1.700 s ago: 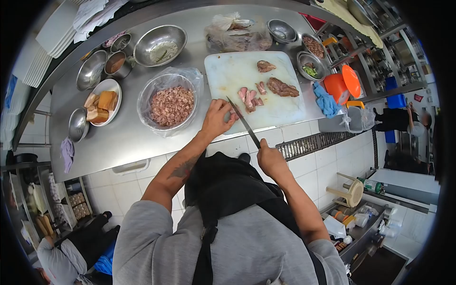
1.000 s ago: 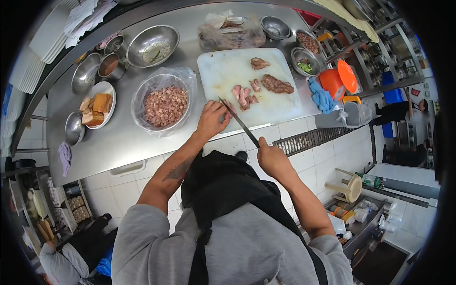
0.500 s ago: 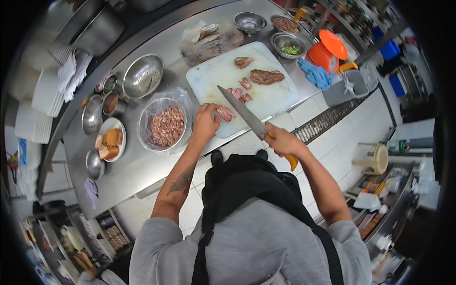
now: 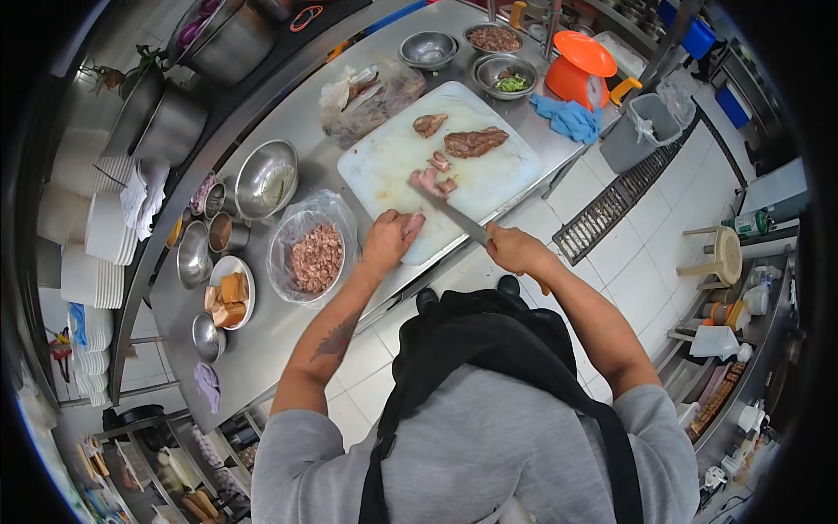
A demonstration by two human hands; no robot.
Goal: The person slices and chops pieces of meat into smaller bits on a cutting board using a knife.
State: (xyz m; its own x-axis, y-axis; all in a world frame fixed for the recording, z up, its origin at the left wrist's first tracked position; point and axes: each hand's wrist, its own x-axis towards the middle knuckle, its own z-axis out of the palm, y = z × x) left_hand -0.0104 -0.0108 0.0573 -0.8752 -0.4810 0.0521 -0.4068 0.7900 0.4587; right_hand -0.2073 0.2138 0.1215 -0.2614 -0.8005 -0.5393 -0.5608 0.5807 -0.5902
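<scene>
In the centre of the frame, a knife (image 4: pixel 464 221) is held over the near part of a white cutting board (image 4: pixel 382 166). Its handle is clamped in the curled fingers of the right hand (image 4: pixel 521 252); its long axis is laid diagonally, the tip pointed to the upper left and the handle to the lower right. A strip of meat (image 4: pixel 414 225) is gripped at the board's lower-left edge by the left hand (image 4: pixel 388 241), whose fingers are bunched together on it. The cutting can be judged partly done: diced meat (image 4: pixel 317 260) is gathered in a plastic-lined bowl (image 4: pixel 280 237) left of centre, and cut pieces (image 4: pixel 430 182) are seen by the blade, while a large chunk (image 4: pixel 476 142) and a smaller one (image 4: pixel 429 126) are left uncut toward the board's upper side. Whether the cut pieces are touched by the blade cannot be told.
</scene>
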